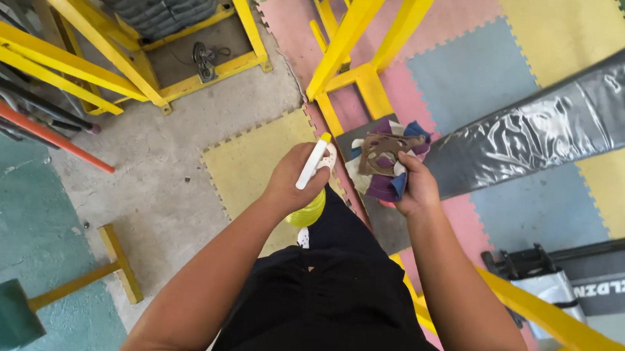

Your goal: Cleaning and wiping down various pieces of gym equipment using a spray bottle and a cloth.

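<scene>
two hands work above the foam floor mats [255, 165]: the left hand [299, 178] is wrapped round a yellow spray bottle [310, 197], the right hand [416, 189] clutches a bunched cloth [384, 164]. best aim the nozzle squarely at the cloth. yellow frame legs [348, 62] and a plastic-wrapped pad [554, 125] crowd close.

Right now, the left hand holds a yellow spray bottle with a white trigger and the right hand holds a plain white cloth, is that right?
Not quite. The head view shows the cloth in the right hand is a patchwork of purple, blue, white and brown, not plain white. The rest stands: the left hand holds the yellow spray bottle with a white trigger.
</scene>
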